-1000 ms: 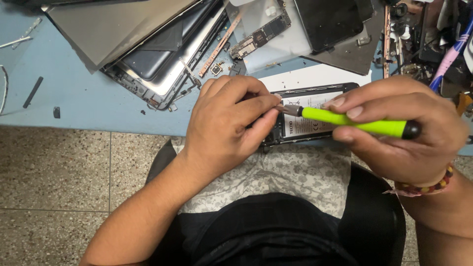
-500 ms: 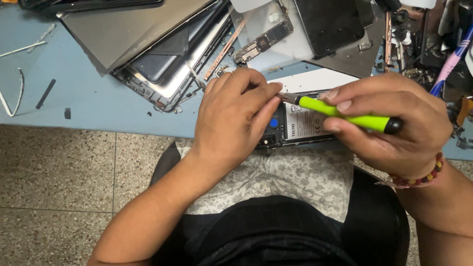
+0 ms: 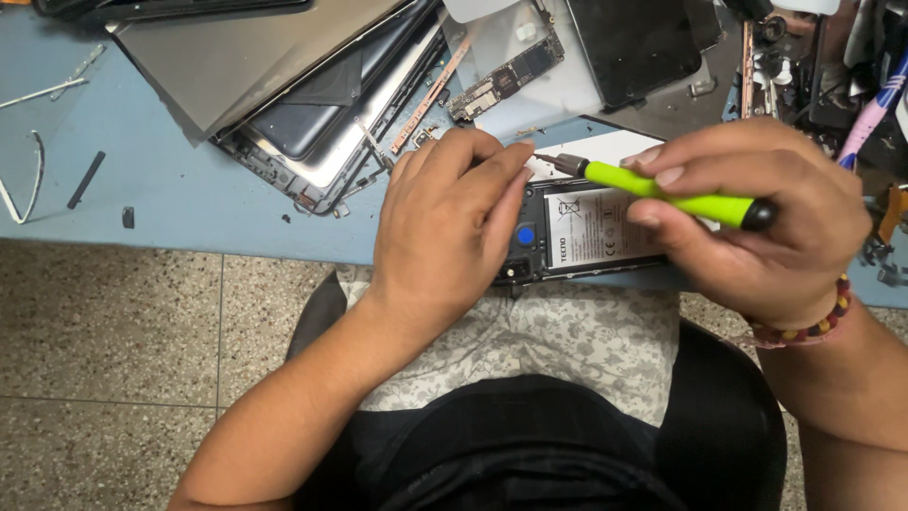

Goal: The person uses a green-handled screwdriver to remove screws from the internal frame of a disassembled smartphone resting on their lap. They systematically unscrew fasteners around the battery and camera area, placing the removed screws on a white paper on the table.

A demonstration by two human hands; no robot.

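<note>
At the far left of the blue surface (image 3: 189, 203), a thin white strip (image 3: 43, 92), a curved white strip (image 3: 28, 180) and a short black bar (image 3: 86, 179) are seen lying apart from one another. Further right, a grey flat panel (image 3: 246, 57) is laid tilted over an opened tablet frame (image 3: 322, 161), whose inner metal edge is exposed. A small circuit board (image 3: 506, 78) is placed on a pale sheet just beyond the frame.

The left hand (image 3: 449, 227) is pressed palm-down on the left end of an opened phone (image 3: 577, 237), with the fingers curled over its upper edge; nothing is enclosed in it. The phone is held at the near edge of the surface, above the person's lap, with its back removed so that a white-labelled battery (image 3: 601, 227) and a round blue part (image 3: 526, 236) are shown. A white card (image 3: 615, 147) is partly covered by the phone.

A screwdriver (image 3: 662, 189) with a lime-green handle is gripped in the right hand (image 3: 766, 227), between thumb and fingers, and is held nearly level; its metal tip is directed at the upper left part of the phone, beside the left fingertips. A beaded bracelet (image 3: 804, 326) is worn on the right wrist. Cluttered tools and cables (image 3: 851, 76) are seen at the far right.
</note>
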